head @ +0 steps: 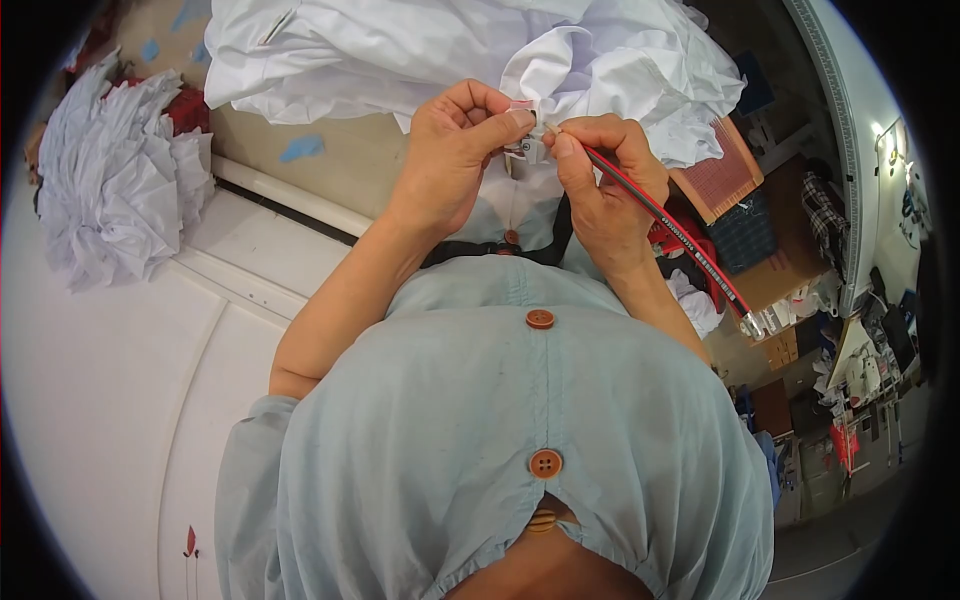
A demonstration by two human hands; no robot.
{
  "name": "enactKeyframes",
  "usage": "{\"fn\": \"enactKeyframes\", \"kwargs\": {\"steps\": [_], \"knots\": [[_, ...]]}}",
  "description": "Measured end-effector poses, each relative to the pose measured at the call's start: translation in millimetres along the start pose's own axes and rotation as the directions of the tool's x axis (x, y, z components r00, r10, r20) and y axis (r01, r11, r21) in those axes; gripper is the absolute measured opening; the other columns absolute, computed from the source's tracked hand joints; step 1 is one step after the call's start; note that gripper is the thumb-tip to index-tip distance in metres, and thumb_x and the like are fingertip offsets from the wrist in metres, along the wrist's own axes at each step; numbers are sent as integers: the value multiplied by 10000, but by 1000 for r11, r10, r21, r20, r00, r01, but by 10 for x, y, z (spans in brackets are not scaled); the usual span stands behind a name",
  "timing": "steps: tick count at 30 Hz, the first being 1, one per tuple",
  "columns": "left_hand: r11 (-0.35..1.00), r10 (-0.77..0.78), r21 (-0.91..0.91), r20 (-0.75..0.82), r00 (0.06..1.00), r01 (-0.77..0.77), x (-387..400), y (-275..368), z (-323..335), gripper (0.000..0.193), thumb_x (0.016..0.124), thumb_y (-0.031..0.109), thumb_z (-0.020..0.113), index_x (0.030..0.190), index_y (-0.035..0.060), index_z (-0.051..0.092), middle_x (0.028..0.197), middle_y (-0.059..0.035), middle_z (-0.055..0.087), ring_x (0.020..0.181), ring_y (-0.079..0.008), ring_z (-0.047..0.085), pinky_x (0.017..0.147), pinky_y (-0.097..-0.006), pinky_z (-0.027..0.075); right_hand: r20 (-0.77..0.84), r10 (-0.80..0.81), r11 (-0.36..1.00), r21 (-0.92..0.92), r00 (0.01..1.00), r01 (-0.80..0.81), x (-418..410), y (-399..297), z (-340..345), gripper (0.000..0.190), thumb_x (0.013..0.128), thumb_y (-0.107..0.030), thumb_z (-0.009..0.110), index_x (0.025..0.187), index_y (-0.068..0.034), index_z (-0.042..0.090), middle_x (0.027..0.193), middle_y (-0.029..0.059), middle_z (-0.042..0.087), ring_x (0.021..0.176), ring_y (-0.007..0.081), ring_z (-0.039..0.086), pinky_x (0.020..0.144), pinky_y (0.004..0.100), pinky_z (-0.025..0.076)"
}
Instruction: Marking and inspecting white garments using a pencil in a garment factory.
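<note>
In front of my chest, my left hand [454, 154] pinches a small white label [534, 146] with dark print between thumb and fingers. The label lies against a heap of white fabric [420, 56]. My right hand [615, 184] grips a red-and-black striped pencil [679, 229] like a pen. Its sharpened point is close to the label; whether it touches cannot be made out. The pencil's silver ferrule end slants down to the right.
A gathered bundle of white fabric [124, 172] hangs at the left, by a white panel [90, 390]. Blue scraps [302, 148] lie on the tan surface. An orange-framed panel [724, 169] and a dark blue cloth piece [744, 232] are at right.
</note>
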State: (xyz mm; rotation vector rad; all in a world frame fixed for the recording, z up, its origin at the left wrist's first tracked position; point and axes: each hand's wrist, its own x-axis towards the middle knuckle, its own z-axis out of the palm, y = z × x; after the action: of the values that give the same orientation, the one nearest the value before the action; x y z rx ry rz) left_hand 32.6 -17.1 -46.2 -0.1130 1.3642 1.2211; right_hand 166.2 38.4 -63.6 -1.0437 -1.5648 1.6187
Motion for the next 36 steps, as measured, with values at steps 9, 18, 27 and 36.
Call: {"fn": "enactKeyframes", "kwargs": {"steps": [9, 18, 27, 36], "knots": [[999, 29, -16, 39, 999, -29, 11, 1, -23, 106, 745, 27, 640, 792, 23, 546, 720, -23, 587, 658, -63, 525, 620, -190, 404, -2, -31, 998, -53, 1000, 31, 15, -19, 26, 73, 759, -30, 618, 772, -6, 550, 661, 61, 582, 536, 105, 542, 478, 225, 432], [999, -17, -43, 66, 998, 20, 37, 48, -41, 110, 757, 33, 638, 806, 29, 539, 724, -17, 579, 662, -63, 520, 635, -198, 414, -18, 43, 995, 95, 999, -41, 20, -29, 21, 66, 784, -21, 587, 793, 0, 525, 704, 75, 594, 607, 117, 568, 545, 225, 455], [903, 236, 319, 190, 953, -287, 180, 82, 9, 105, 826, 40, 544, 915, 46, 489, 755, 19, 514, 668, -46, 440, 636, -179, 363, -374, 57, 969, 245, 926, 40, 42, 84, -328, 316, 951, -247, 353, 1070, 24, 463, 789, 126, 588, 721, 179, 579, 685, 297, 484], [607, 663, 514, 92, 743, -606, 938, 848, -895, 119, 750, -41, 455, 733, -14, 570, 733, -33, 579, 702, -112, 528, 704, -220, 413, -649, 49, 977, -127, 759, -171, -336, 780, -1021, 127, 865, -103, 516, 932, 3, 537, 868, 81, 620, 790, 121, 574, 715, 233, 453]]}}
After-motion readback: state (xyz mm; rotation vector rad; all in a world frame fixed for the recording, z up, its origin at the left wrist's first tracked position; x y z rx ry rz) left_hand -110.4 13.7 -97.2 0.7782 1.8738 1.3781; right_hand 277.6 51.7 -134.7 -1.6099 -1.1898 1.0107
